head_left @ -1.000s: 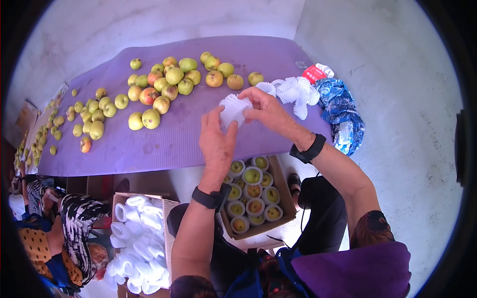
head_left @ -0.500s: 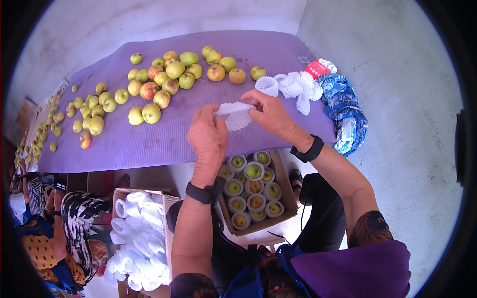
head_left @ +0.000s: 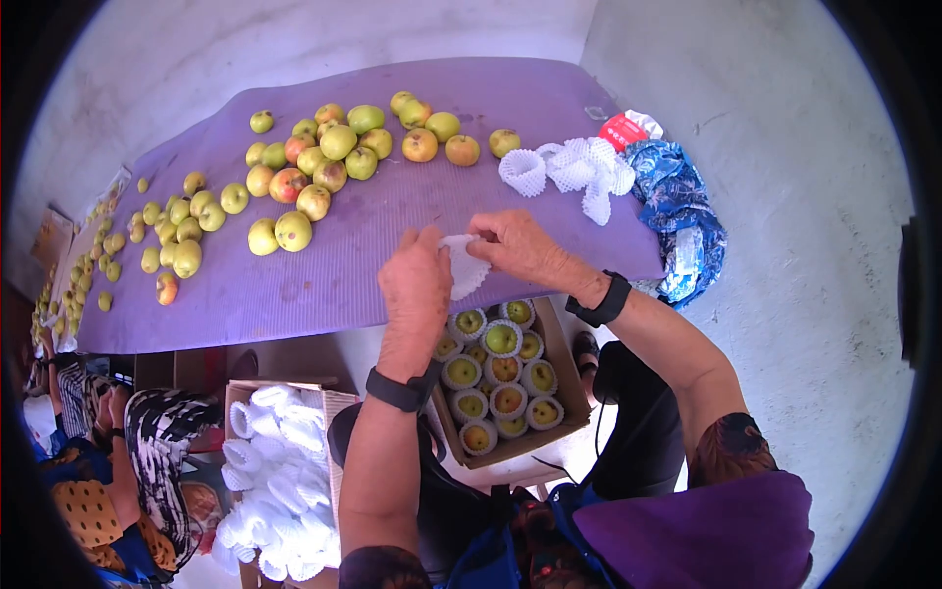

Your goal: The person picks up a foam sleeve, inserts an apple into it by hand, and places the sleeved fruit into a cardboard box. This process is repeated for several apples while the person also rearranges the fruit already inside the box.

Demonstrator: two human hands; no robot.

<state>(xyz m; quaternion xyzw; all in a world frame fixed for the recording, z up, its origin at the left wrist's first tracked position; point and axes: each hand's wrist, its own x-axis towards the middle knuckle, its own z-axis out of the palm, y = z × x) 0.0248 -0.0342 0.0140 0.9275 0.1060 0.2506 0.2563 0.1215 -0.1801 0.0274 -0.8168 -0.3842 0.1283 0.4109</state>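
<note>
Between my two hands is a white foam fruit net point(head_left: 465, 267), held above the front edge of the purple-covered table point(head_left: 343, 285). My left hand point(head_left: 416, 285) pinches its left side, and my right hand point(head_left: 525, 250) grips its upper right edge with thumb and fingers. No apple shows inside the net from here. Loose green and reddish apples point(head_left: 339, 142) lie in a heap farther back on the table. Below my hands, a cardboard box point(head_left: 561, 368) holds several apples in foam nets point(head_left: 506, 401).
More foam nets point(head_left: 589, 167) lie at the table's right, beside a red packet point(head_left: 624, 132) and a blue patterned plastic bag point(head_left: 672, 206). Another box point(head_left: 334, 412) at lower left overflows with white nets point(head_left: 280, 481). A seated person point(head_left: 128, 471) is at far left.
Both hands have moved slightly down and closer together with the foam net. The net, stretched wide before, now looks narrower and hangs lower.
</note>
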